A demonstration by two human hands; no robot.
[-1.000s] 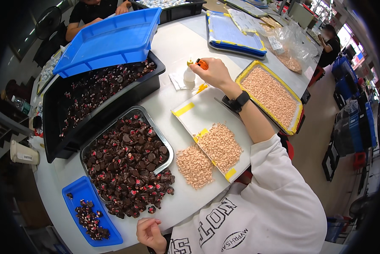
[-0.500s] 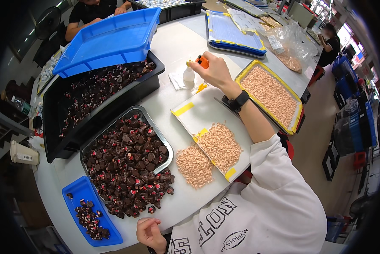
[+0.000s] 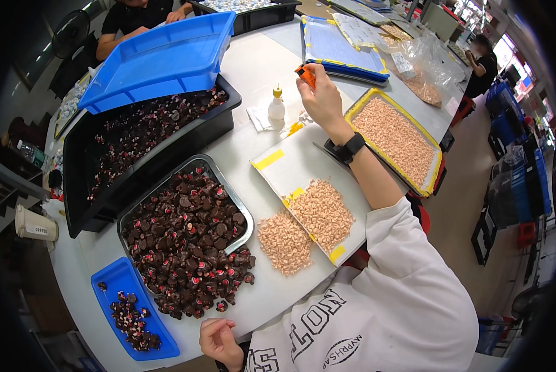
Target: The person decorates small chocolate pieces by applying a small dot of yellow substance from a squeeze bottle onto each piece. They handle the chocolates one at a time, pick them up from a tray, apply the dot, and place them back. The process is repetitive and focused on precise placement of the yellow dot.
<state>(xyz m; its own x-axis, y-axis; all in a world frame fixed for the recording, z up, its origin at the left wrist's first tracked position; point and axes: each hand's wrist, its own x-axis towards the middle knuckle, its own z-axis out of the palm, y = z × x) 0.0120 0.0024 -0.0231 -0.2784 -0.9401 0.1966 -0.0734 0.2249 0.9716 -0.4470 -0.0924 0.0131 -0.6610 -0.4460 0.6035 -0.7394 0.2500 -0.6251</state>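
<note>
The right hand [image 3: 320, 99] is stretched far out over the table, its fingers pinched on a small orange tool [image 3: 305, 75] that sticks up and away from the fingertips, its long axis tilted toward the far edge; what kind of tool it is cannot be made out. Just to the near-left of those fingers, below the tool, stands a small white bottle [image 3: 277, 106] with a yellow tip, upright, apart from the hand but close. It is far nearer the right hand than the left. The left hand [image 3: 219, 341] lies at the near table edge, well away, fingers curled loosely with nothing seen in them. Nearer than the right wrist lies a white sheet [image 3: 303, 186] with yellow tape, carrying a heap of tan pellets [image 3: 320, 212]; right of the wrist is a yellow-rimmed tray [image 3: 436, 162] of the same pellets. Left of the left hand's reach sit dark pieces [image 3: 188, 239] with red and white spots.
</note>
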